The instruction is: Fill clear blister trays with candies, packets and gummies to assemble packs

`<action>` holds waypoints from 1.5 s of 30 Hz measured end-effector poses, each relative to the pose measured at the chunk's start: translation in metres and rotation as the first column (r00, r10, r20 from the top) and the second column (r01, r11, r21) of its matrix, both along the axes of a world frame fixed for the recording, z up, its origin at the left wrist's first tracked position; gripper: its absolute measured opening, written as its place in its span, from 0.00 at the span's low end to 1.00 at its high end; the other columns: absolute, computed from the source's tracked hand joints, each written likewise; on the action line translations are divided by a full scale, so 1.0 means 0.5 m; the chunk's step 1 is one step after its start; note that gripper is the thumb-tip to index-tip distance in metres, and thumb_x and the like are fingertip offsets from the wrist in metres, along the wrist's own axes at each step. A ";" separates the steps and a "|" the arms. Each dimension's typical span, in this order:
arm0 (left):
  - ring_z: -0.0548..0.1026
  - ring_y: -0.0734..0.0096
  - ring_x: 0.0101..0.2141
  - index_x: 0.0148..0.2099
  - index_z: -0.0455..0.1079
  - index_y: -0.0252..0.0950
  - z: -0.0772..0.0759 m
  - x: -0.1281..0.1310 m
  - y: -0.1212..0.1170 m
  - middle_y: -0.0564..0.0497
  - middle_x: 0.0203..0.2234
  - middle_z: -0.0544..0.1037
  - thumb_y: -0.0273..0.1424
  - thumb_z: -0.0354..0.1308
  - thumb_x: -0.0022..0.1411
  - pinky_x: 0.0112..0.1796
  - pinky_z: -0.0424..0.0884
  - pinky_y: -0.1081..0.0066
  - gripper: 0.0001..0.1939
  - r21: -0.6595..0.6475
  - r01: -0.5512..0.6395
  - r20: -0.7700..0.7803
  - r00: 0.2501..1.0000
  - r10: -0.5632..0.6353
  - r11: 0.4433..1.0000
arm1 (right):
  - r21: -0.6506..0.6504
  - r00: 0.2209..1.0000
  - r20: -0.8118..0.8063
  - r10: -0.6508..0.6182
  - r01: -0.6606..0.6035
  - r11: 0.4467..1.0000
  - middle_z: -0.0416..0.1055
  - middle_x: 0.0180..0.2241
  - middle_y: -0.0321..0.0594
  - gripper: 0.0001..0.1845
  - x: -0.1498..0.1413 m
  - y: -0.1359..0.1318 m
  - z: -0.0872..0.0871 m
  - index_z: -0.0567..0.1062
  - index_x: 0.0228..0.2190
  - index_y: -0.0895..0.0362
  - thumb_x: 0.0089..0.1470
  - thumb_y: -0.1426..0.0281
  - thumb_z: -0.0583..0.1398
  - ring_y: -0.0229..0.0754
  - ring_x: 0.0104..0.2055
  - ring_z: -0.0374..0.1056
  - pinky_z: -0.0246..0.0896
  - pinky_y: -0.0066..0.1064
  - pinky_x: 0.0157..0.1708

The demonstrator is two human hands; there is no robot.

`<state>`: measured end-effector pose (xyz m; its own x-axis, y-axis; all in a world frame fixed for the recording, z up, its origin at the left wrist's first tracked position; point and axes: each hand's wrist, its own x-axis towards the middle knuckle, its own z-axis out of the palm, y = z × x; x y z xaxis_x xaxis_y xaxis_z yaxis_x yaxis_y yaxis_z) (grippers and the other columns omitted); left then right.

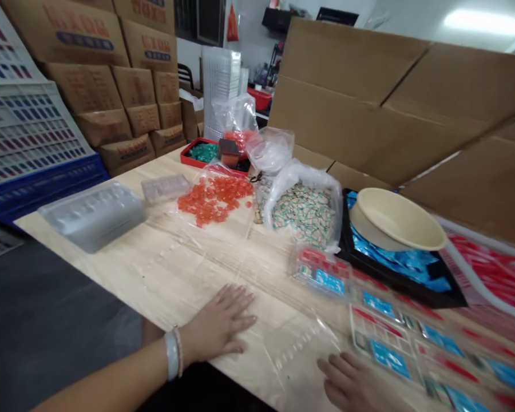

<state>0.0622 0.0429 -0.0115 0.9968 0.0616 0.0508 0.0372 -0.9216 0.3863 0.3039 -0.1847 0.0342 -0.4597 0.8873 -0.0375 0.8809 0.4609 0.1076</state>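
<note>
- The left hand point(217, 321) lies flat on the worktop point(184, 274), with its fingers spread wide, and it holds nothing
- The right hand point(352, 384) is open and holds nothing too, with its fingers lying just beside a clear plastic blister sheet point(302, 352)
- That sheet lies flat on the worktop, between the hands but nearer the right one
- It looks very light and thin, a bit stiff, and easy to crack, and it may slide about, so its flat edge looks like the best place to hold
- Printed cards point(381, 343) with red and blue on them lie just to its right
- Farther back sit a bag of orange beads point(214, 197), a bag of small striped packets point(304, 214), and a tan bowl point(397, 220) on a black tray point(405, 289)
</note>
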 end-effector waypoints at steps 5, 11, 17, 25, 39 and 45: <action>0.41 0.56 0.59 0.59 0.48 0.46 0.015 -0.024 0.019 0.46 0.60 0.43 0.45 0.47 0.57 0.55 0.39 0.52 0.29 0.004 -0.044 -0.028 0.999 0.044 0.999 | 0.023 0.998 -0.007 -0.067 0.067 0.997 0.71 0.38 0.41 0.12 0.012 0.059 -0.070 0.71 0.30 0.55 0.43 0.79 0.54 0.45 0.40 0.64 0.56 0.39 0.40; 0.54 0.59 0.55 0.57 0.54 0.44 0.057 -0.028 0.089 0.46 0.57 0.56 0.39 0.49 0.57 0.53 0.49 0.56 0.25 0.022 -0.251 0.067 0.966 0.249 0.968 | -0.013 0.963 -0.221 -0.156 0.157 0.987 0.72 0.37 0.44 0.20 -0.001 0.169 0.012 0.71 0.36 0.54 0.42 0.83 0.50 0.46 0.39 0.65 0.57 0.39 0.41; 0.68 0.65 0.38 0.41 0.69 0.36 0.099 0.066 0.280 0.46 0.34 0.73 0.30 0.46 0.60 0.40 0.63 0.65 0.12 0.071 -0.639 0.112 0.768 0.630 0.766 | -0.111 0.822 -0.496 -0.281 0.261 0.959 0.70 0.33 0.42 0.14 -0.052 0.484 0.052 0.71 0.37 0.57 0.50 0.78 0.50 0.40 0.37 0.65 0.59 0.31 0.37; 0.66 0.60 0.40 0.37 0.69 0.34 0.036 0.153 0.370 0.43 0.36 0.70 0.26 0.47 0.57 0.38 0.60 0.62 0.10 0.115 -0.776 0.110 0.631 0.768 0.621 | -0.151 0.784 -0.384 -0.487 0.467 0.871 0.65 0.38 0.45 0.18 -0.083 0.768 -0.078 0.68 0.42 0.56 0.51 0.79 0.48 0.40 0.40 0.62 0.55 0.28 0.37; 0.70 0.75 0.23 0.33 0.67 0.33 0.068 0.149 0.262 0.54 0.22 0.71 0.28 0.51 0.49 0.25 0.64 0.75 0.08 -0.960 -0.256 -0.230 0.481 0.846 -0.115 | -0.528 -0.073 -0.849 -0.523 0.144 0.837 0.63 0.24 0.32 0.09 -0.065 0.634 -0.039 0.59 0.30 0.55 0.47 0.66 0.55 0.34 0.22 0.62 0.59 0.28 0.25; 0.70 0.77 0.24 0.33 0.70 0.32 0.085 0.163 0.148 0.52 0.25 0.74 0.28 0.59 0.44 0.26 0.64 0.77 0.10 -0.953 -0.151 -0.299 0.602 0.740 -0.263 | -0.460 -0.134 -0.888 -0.440 0.205 0.864 0.64 0.23 0.32 0.08 -0.085 0.494 -0.018 0.63 0.31 0.55 0.47 0.66 0.55 0.34 0.24 0.62 0.58 0.27 0.26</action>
<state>0.1439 0.1171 0.0308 0.5512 0.7531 -0.3593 -0.1415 0.5087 0.8492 0.2615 0.0624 0.0254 0.2068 0.9784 0.0013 0.0804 -0.0157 -0.9966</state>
